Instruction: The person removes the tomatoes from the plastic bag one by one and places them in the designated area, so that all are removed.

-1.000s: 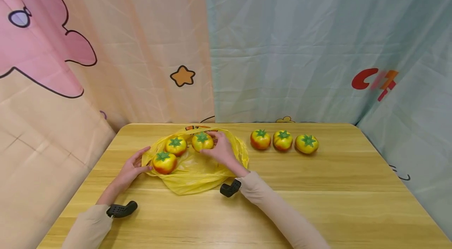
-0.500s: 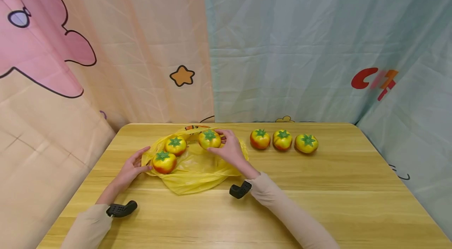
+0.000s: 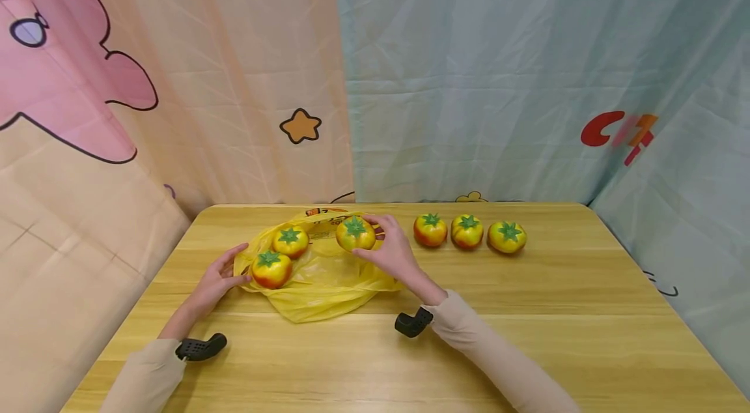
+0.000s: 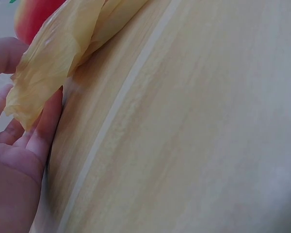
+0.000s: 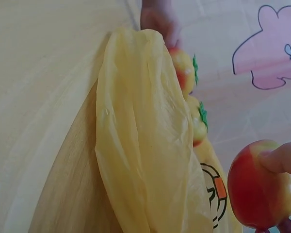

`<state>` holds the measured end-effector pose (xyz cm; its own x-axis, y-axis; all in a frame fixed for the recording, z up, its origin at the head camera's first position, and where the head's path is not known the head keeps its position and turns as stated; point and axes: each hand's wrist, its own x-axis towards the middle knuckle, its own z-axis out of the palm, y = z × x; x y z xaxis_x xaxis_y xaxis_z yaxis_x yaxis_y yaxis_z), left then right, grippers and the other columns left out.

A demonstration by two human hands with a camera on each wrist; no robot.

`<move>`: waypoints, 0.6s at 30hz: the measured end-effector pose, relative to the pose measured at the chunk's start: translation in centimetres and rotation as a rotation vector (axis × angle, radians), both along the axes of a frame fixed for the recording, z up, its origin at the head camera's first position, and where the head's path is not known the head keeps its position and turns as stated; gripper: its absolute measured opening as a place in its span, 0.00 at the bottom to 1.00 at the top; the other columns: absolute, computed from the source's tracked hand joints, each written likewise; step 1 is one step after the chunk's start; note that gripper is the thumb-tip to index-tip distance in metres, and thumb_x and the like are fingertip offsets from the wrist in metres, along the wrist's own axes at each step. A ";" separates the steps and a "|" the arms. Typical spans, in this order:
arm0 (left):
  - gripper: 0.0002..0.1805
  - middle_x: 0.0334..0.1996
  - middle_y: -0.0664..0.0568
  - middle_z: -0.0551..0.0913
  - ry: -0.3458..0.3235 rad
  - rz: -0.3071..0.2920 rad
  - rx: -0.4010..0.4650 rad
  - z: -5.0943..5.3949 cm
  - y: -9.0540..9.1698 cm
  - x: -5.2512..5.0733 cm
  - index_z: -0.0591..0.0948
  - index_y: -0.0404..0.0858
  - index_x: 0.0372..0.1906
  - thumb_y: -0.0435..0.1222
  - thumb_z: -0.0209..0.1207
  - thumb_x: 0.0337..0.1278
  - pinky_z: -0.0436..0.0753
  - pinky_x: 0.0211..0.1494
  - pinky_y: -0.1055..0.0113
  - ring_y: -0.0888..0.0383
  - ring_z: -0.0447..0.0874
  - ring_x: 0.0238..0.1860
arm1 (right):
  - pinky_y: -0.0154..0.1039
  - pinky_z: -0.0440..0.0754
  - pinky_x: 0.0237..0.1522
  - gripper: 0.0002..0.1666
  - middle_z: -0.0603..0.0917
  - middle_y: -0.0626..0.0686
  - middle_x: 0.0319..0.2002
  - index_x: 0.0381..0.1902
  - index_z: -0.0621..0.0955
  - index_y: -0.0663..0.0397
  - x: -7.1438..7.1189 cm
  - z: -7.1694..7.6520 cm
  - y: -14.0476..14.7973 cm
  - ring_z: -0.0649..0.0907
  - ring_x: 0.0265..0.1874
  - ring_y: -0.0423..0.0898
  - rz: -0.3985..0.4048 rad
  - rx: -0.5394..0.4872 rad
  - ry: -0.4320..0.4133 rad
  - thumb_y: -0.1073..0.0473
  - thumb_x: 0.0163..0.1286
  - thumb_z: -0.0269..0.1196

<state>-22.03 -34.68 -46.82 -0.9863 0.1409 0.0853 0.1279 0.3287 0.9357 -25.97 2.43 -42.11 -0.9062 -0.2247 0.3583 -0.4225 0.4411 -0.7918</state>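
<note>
In the head view, my right hand (image 3: pixel 394 250) grips a yellow-red toy tomato (image 3: pixel 355 234) with a green leafy top, held over the right part of a thin yellow plastic bag (image 3: pixel 325 305). The right wrist view shows the thumb pressed on this tomato (image 5: pixel 254 189), which is lifted clear of the bag. Two more tomatoes, one behind (image 3: pixel 290 242) and one in front (image 3: pixel 272 270), lie on the bag's left part. My left hand (image 3: pixel 217 279) rests at the bag's left edge, fingers spread and touching the plastic. In the left wrist view the bag's edge (image 4: pixel 53 63) hangs between thumb and fingers.
Three like tomatoes stand in a row at the back right: a left one (image 3: pixel 430 230), a middle one (image 3: pixel 467 232) and a right one (image 3: pixel 507 237). They stand on a wooden table (image 3: pixel 527 328). A printed cloth curtain (image 3: pixel 469 87) closes off the back.
My right hand has lifted the tomato from the bag and moved it a little to the right. The left hand, the other tomatoes and the row stay where they were.
</note>
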 end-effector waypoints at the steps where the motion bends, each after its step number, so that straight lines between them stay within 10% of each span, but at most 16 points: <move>1: 0.41 0.71 0.24 0.50 -0.001 0.000 0.002 0.0 0.0 0.0 0.52 0.24 0.72 0.25 0.58 0.56 0.71 0.50 0.88 0.87 0.66 0.49 | 0.44 0.82 0.51 0.39 0.76 0.58 0.53 0.60 0.76 0.56 0.1 0.1 0.2 0.79 0.47 0.52 0.002 -0.003 0.003 0.57 0.49 0.76; 13: 0.41 0.72 0.27 0.49 -0.023 0.009 -0.019 0.2 0.0 0.1 0.52 0.26 0.72 0.28 0.59 0.57 0.68 0.51 0.90 0.86 0.62 0.51 | 0.45 0.82 0.49 0.37 0.76 0.58 0.53 0.59 0.77 0.55 1.3 0.4 2.9 0.80 0.46 0.51 -0.005 0.006 0.053 0.57 0.49 0.76; 18: 0.41 0.73 0.30 0.49 -0.037 0.020 -0.054 0.3 0.0 0.1 0.53 0.29 0.73 0.30 0.60 0.58 0.65 0.51 0.90 0.67 0.62 0.64 | 0.45 0.82 0.50 0.37 0.76 0.56 0.53 0.59 0.77 0.53 1.5 0.6 4.4 0.79 0.47 0.51 -0.030 0.013 0.027 0.57 0.49 0.76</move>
<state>-21.92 -34.67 -46.48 -0.9913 0.1249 0.0415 0.0865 0.3806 0.9207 -24.43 6.83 -41.56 -0.9025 -0.2025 0.3802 -0.4303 0.4641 -0.7743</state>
